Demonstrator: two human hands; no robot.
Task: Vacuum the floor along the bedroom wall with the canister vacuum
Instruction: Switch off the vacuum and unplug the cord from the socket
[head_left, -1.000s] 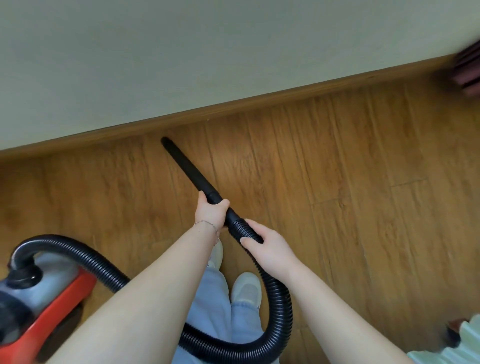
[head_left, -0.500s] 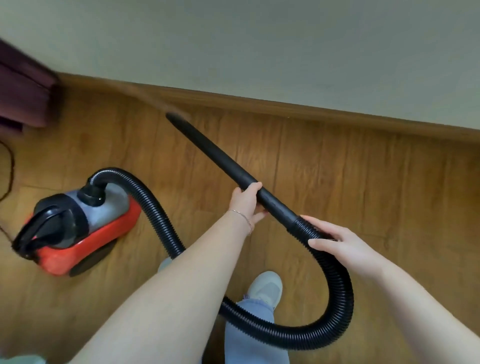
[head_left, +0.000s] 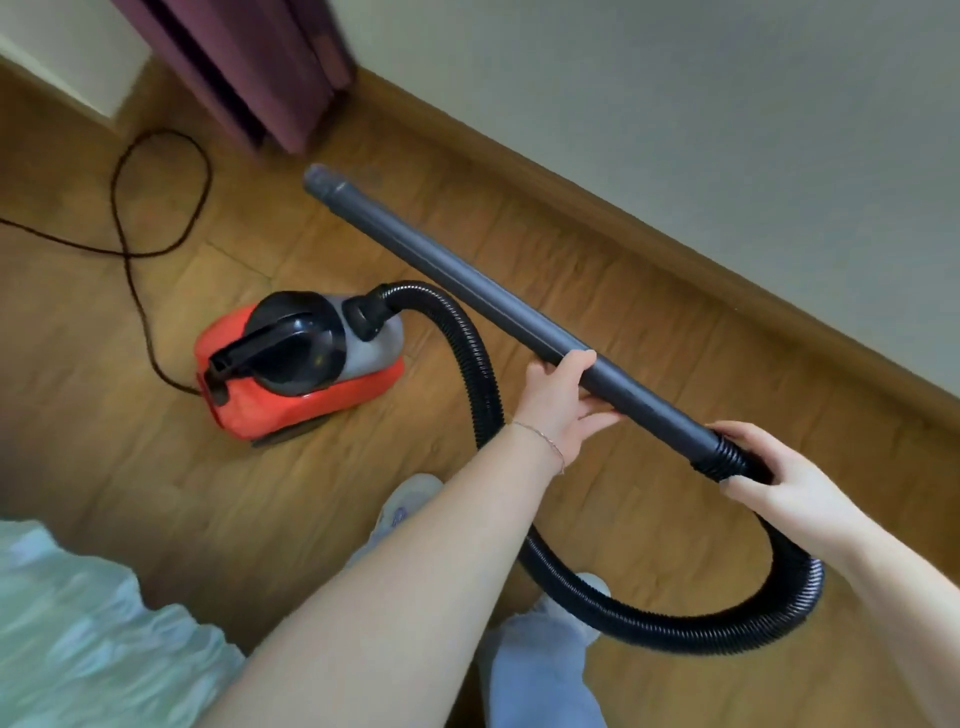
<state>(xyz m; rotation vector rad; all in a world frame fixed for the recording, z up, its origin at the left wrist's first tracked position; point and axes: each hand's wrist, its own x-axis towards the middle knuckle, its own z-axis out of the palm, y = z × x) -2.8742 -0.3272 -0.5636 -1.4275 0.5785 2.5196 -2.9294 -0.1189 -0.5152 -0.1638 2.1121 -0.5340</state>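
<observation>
A red and grey canister vacuum (head_left: 311, 387) with a black handle sits on the wooden floor at centre left. Its ribbed black hose (head_left: 675, 631) loops past my feet to a dark rigid wand (head_left: 467, 283). My left hand (head_left: 558, 402) grips the wand near its middle, fingers curled over the top. Around the ribbed cuff where hose meets wand, my right hand (head_left: 779, 480) keeps hold. The wand's open tip (head_left: 318, 179) points up-left, raised off the floor, near the curtain.
A purple curtain (head_left: 260, 67) hangs in the corner at top. The wooden skirting board (head_left: 675, 218) runs diagonally under the pale wall. The vacuum's black power cord (head_left: 130, 197) loops on the floor at left. Pale green bedding (head_left: 78, 639) fills the lower left.
My view has swung left, bringing the curtain, cord and whole vacuum into sight. The wand tip has risen off the floor and moved away from the skirting board. Both hands keep their grips.
</observation>
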